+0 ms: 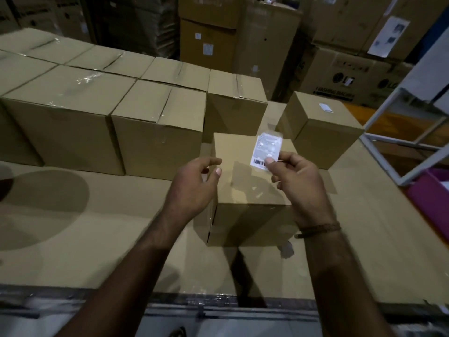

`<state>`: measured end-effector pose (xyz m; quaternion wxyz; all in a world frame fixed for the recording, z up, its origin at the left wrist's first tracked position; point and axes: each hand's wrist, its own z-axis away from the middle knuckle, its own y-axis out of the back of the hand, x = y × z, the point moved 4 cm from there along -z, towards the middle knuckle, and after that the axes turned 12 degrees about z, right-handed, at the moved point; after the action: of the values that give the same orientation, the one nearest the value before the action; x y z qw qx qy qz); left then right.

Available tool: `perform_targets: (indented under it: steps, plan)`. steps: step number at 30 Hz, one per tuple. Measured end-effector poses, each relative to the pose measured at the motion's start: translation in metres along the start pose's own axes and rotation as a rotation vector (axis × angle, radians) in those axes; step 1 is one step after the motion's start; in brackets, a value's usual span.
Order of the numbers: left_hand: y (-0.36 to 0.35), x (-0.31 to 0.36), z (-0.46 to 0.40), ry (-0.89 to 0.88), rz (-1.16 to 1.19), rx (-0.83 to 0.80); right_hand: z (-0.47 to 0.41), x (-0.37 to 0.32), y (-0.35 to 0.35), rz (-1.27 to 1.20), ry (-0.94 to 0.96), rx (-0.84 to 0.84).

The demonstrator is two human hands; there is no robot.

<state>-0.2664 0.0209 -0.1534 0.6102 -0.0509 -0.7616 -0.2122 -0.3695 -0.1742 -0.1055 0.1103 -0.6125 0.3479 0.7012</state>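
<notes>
- Surface: covered in brown cardboard sheet, carries all the cartons; a round shadow falls on its left part.
- Row of sealed cartons: taped shut, packed side by side along the far side of the surface, a second row behind them.
- Single carton: stands apart at right, a small white sticker on its top.
- White frame at the right edge, a pink bin just below it.
- Small box: closed, upright, near the middle of the surface, between the two forearms, in front of the row.
- Left hand: over the box's upper left edge; grip loose, fingers half curled, nothing in it. Contact with the box: cannot tell.
- Right hand: grip closed as a thumb-and-forefinger pinch on the lower right corner of the label.
- Label: white, barcode along its lower edge, clear film around it; held tilted above the far right part of the box top, not stuck down.
- Braided band on the right wrist.
</notes>
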Motion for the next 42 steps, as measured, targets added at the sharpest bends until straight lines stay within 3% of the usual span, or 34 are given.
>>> perform_targets:
  steps: [3, 11, 18, 25, 34, 42]
  plan:
    - [0.017, 0.009, 0.029, -0.012, 0.019, 0.065, 0.021, -0.008, -0.007, 0.125, 0.156, 0.06]
    - [0.094, 0.011, 0.117, 0.009, -0.101, 0.31, 0.076, -0.023, -0.077, -0.007, 0.217, -0.148]
    - [0.201, -0.003, 0.161, -0.121, -0.554, 0.452, 0.125, -0.048, -0.172, 0.013, 0.296, -0.231]
    - [0.331, -0.028, 0.181, -0.164, -0.652, 0.537, 0.162, -0.1, -0.296, 0.15, 0.486, -0.242]
    - [0.509, -0.071, 0.176, -0.122, -0.709, 0.571, 0.186, -0.158, -0.477, 0.203, 0.475, -0.313]
    - [0.591, -0.115, 0.135, -0.046, -0.689, 0.626, 0.146, -0.181, -0.596, 0.259, 0.416, -0.525]
